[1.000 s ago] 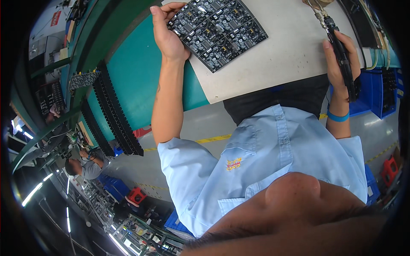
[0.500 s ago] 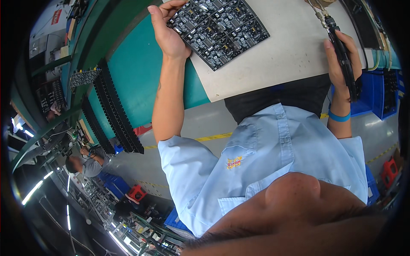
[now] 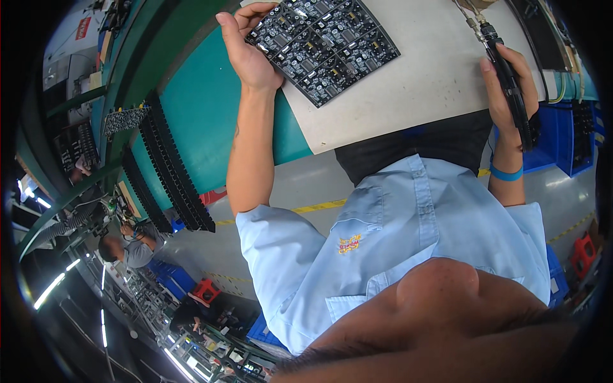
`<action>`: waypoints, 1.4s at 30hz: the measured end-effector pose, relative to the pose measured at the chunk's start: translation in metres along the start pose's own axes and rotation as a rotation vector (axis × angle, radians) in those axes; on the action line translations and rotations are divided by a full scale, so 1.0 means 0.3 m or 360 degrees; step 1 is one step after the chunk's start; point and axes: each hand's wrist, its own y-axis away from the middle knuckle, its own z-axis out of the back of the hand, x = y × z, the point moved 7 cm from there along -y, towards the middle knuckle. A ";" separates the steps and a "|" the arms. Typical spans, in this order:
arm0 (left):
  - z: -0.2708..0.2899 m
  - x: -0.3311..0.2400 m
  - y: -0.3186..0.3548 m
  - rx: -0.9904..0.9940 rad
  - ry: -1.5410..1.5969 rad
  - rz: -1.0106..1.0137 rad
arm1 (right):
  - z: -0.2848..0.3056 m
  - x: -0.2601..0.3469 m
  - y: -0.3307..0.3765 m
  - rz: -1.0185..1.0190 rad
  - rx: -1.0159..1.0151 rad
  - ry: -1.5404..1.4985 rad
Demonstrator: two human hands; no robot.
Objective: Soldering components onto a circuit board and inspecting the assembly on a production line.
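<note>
My left hand [image 3: 258,64] grips a black circuit board panel [image 3: 325,54] by its left edge, with the thumb apart and the other fingers partly hidden behind the board. Small components cover the panel, which is divided into several repeated sections and sits tilted over a pale mat [image 3: 408,89]. On the right, my right hand [image 3: 501,105] is wrapped round a slim black-handled tool [image 3: 513,94]. Metal fittings and two thin prongs extend from its far end, close to a brownish object [image 3: 477,4] cut off by the top edge. The tool's tips are apart from the board.
Black slotted racks [image 3: 169,163] stand on the green bench top [image 3: 198,108] at left, with another circuit board [image 3: 126,120] by them. Cables [image 3: 562,89] and a blue bin [image 3: 565,137] are at right. A co-worker [image 3: 131,246] sits farther left.
My left hand and the circuit board panel have shifted slightly left. My right hand and the tool have moved a little left too. Both grips stay the same.
</note>
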 end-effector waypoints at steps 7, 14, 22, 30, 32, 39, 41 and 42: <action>-0.014 0.013 -0.005 0.0049 0.0059 0.0024 | 0.015 -0.015 0.026 -0.0001 0.0034 -0.0020; -0.013 0.002 0.008 0.0035 0.0205 0.0079 | -0.005 0.027 0.030 -0.0228 -0.0088 -0.0368; -0.018 0.016 0.000 0.0077 0.0230 0.0043 | -0.123 0.092 0.021 0.0017 0.0303 -0.0608; -0.018 0.013 0.000 0.0117 0.0210 0.0040 | -0.127 0.082 0.036 0.0031 0.0380 -0.0590; -0.012 0.025 -0.007 0.0140 0.0199 0.0023 | -0.130 0.086 0.033 0.0047 0.0400 -0.0577; -0.024 0.013 -0.002 0.0177 0.0195 -0.0001 | -0.137 0.086 0.040 0.0055 0.0445 -0.0572; -0.026 0.016 -0.002 0.0185 0.0210 -0.0009 | -0.139 0.085 0.043 0.0053 0.0446 -0.0571; -0.026 0.016 -0.002 0.0190 0.0218 -0.0013 | -0.139 0.084 0.044 0.0053 0.0446 -0.0569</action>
